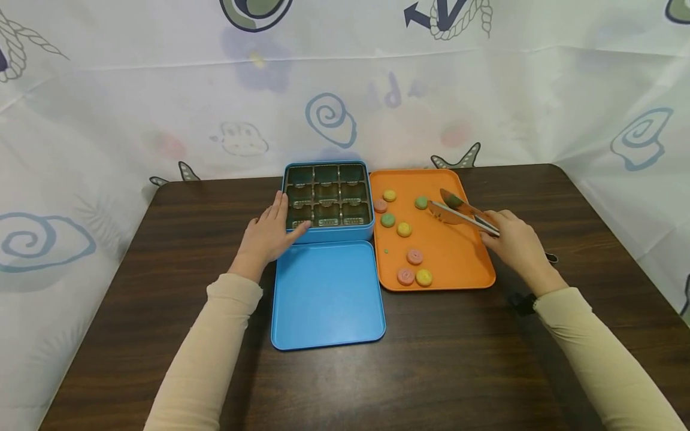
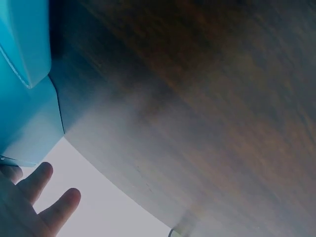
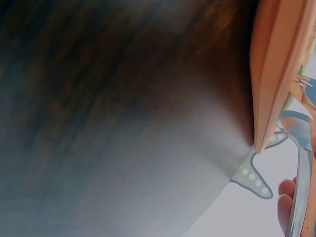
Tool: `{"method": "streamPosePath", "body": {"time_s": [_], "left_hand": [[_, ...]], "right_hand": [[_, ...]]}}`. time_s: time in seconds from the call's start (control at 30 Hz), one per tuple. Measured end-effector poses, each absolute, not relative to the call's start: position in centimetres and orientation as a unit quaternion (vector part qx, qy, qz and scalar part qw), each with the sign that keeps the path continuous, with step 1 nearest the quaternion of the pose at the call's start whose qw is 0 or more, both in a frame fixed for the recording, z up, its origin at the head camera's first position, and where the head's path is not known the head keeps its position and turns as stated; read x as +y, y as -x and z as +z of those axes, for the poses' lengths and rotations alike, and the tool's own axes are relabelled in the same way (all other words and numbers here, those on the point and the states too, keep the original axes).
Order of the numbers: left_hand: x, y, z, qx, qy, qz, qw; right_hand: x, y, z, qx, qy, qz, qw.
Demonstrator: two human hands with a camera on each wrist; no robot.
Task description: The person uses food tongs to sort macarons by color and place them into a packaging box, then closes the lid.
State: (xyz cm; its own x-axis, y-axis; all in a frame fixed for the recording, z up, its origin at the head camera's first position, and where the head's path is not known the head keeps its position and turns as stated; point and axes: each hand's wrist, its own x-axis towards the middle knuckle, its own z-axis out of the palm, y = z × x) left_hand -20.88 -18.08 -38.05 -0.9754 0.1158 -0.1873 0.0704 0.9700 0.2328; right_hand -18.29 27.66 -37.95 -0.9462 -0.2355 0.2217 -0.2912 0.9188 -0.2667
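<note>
My right hand (image 1: pixel 514 242) grips metal serving tongs (image 1: pixel 474 220) over the right part of the orange tray (image 1: pixel 458 263). Their two arms are spread, one end a spoon and the other a fork with tines. The fork end is right beside a green macaron (image 1: pixel 421 203). My left hand (image 1: pixel 266 234) rests with extended fingers along the left side of a blue tin (image 1: pixel 334 235), its thumb at the front edge. Inside the tin sits a clear plastic insert (image 1: pixel 326 191) with several bare square compartments. In the left wrist view, fingers (image 2: pixel 61 210) show beyond the tin's corner.
Several pink, yellow and green macarons lie scattered on the tray, among them a yellow macaron (image 1: pixel 424 278) near its front edge. A blue lid (image 1: pixel 329 299) lies in front of the tin. The dark wooden table (image 1: pixel 458 359) backs onto a printed white cloth (image 1: pixel 377 120).
</note>
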Motion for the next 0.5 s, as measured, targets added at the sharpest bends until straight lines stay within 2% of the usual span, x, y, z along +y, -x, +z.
{"method": "streamPosePath", "body": {"time_s": [0.23,0.5], "left_hand": [[-18.06,20.94,-37.96,0.987,-0.048,0.112,0.105],[-18.02,20.92,-38.01,0.987,-0.045,0.108,0.107]], "right_hand": [[27.66,18.55,-37.73,-0.978,-0.127,0.148,0.067],[27.54,18.78,-37.61,-0.979,-0.131,0.138,0.066]]}}
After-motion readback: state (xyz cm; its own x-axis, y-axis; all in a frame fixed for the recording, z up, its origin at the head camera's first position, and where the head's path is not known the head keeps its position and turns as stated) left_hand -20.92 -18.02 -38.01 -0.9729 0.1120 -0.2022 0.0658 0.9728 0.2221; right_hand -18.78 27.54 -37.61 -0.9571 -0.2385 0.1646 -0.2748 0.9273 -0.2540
